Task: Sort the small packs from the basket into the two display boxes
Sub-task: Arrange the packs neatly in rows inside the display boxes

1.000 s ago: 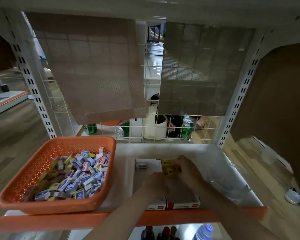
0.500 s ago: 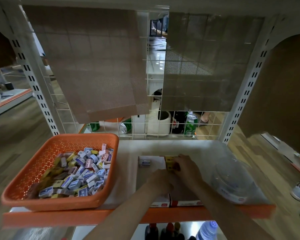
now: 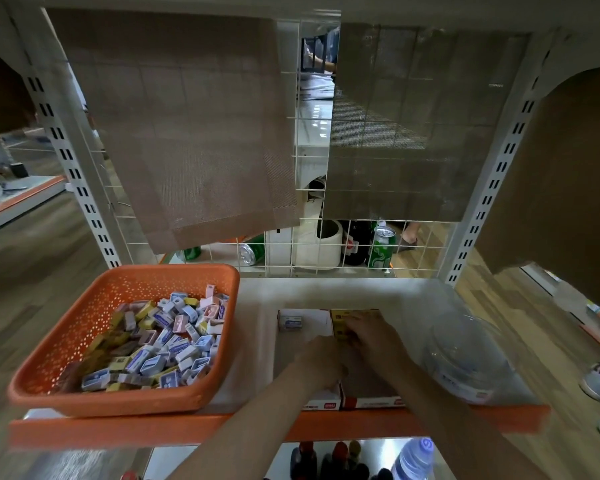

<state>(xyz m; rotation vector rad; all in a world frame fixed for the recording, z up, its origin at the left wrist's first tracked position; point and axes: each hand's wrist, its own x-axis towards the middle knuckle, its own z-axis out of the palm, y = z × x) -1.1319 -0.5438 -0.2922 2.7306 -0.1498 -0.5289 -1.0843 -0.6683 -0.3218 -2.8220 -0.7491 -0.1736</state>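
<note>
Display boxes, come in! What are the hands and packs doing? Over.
Left hand over left box, grip unclear; right hand on yellow packs, right box's far end. One blue-white pack in left box; basket heaped. Nothing blocking.

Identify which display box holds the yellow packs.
The right display box; yellow packs line its far end, while the left display box shows one white-blue pack.
</note>
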